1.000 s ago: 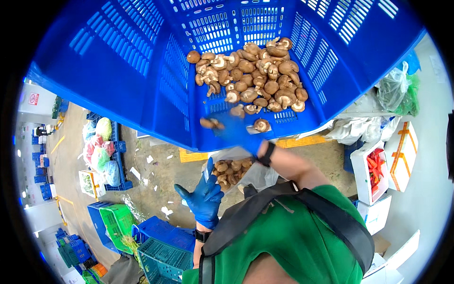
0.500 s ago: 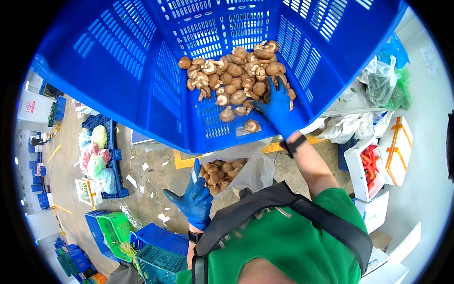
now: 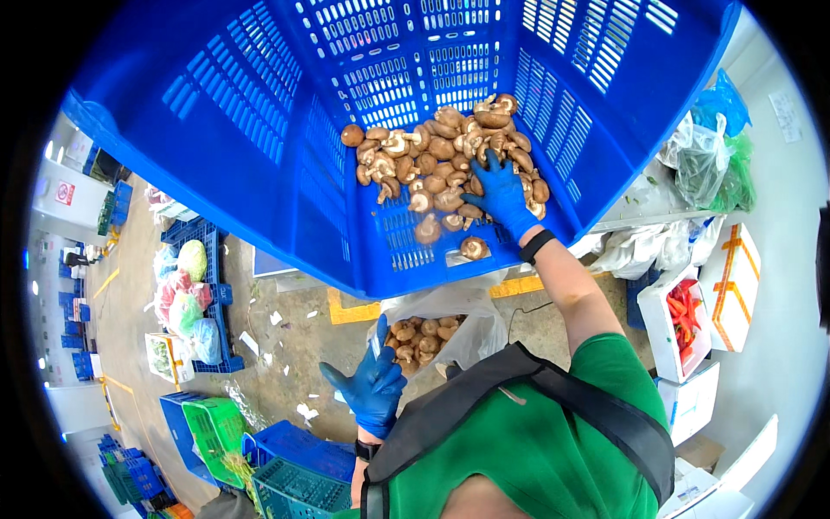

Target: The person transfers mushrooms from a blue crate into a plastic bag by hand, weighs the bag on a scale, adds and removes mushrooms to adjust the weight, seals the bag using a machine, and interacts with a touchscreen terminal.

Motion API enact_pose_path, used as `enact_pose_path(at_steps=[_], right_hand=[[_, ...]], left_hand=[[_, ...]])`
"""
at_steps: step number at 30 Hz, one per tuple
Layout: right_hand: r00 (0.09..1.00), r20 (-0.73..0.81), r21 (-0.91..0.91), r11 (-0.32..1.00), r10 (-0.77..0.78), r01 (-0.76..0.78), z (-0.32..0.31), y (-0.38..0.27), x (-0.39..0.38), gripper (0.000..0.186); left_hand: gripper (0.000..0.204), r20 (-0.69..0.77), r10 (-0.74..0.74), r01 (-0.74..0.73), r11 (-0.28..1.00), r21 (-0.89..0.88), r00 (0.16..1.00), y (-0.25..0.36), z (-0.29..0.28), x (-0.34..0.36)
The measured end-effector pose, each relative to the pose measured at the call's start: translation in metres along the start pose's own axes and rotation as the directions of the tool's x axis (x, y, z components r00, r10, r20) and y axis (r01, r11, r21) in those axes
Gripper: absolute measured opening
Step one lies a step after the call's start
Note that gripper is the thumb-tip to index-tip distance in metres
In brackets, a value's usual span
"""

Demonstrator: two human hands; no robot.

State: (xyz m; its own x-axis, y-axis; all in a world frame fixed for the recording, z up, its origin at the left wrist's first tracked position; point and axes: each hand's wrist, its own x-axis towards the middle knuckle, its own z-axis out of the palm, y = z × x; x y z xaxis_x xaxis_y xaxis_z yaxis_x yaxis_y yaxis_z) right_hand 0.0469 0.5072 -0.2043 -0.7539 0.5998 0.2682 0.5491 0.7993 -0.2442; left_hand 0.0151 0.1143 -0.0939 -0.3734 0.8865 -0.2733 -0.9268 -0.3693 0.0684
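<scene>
In front of me a blue perforated crate (image 3: 363, 268) tilts its open side toward me. A heap of brown shiitake mushrooms (image 3: 441, 151) lies inside it, and a few lie nearer its front rim, one of them blurred. My right hand (image 3: 501, 195), in a blue glove, reaches into the crate and rests on the mushrooms with its fingers spread. Below the rim stands a clear plastic bag (image 3: 480, 324) with more shiitake mushrooms (image 3: 424, 339) in it. Beside the bag is my blue-gloved left hand (image 3: 370, 385), forefinger and thumb stretched apart, the other fingers curled.
A foam box of red peppers (image 3: 683, 316) stands at the right, below a metal table with plastic bags (image 3: 705, 160). At the left, bagged vegetables (image 3: 186, 298) lie on a blue pallet (image 3: 216, 259). Green and blue crates (image 3: 216, 432) stand at lower left. Paper scraps litter the floor.
My right hand has moved a little within the mushrooms, and a few near the front rim have shifted. The whole view has swung slightly. My left hand keeps its pose.
</scene>
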Motion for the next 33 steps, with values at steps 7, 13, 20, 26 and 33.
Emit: enact_pose_path(at_steps=[7, 13, 20, 26, 33], right_hand=[[0.992, -0.003, 0.029, 0.992, -0.124, 0.124, -0.010, 0.002, -0.015, 0.056], [0.976, 0.082, 0.115, 0.975, -0.199, 0.190, -0.011, 0.006, -0.007, 0.037], [0.983, -0.183, 0.254, 0.966, 0.001, 0.046, 0.002, -0.022, 0.042, 0.066], [0.965, 0.028, 0.143, 0.954, 0.261, -0.262, 0.004, -0.025, 0.104, 0.096], [0.894, 0.140, -0.387, 0.855, 0.425, -0.346, 0.056, -0.013, 0.174, 0.070]], left_hand=[[0.116, 0.014, -0.039, 0.040, 0.998, -0.055, 0.999, -0.001, 0.003, 0.005], [0.116, 0.001, -0.045, 0.045, 0.997, -0.066, 0.999, -0.002, 0.004, 0.006], [0.114, -0.025, -0.076, 0.075, 0.997, -0.026, 0.997, -0.008, 0.003, 0.013], [0.114, -0.044, -0.075, 0.075, 0.997, 0.000, 0.996, -0.009, 0.007, 0.016], [0.117, -0.032, -0.067, 0.067, 0.998, 0.005, 0.997, -0.016, 0.011, 0.016]])
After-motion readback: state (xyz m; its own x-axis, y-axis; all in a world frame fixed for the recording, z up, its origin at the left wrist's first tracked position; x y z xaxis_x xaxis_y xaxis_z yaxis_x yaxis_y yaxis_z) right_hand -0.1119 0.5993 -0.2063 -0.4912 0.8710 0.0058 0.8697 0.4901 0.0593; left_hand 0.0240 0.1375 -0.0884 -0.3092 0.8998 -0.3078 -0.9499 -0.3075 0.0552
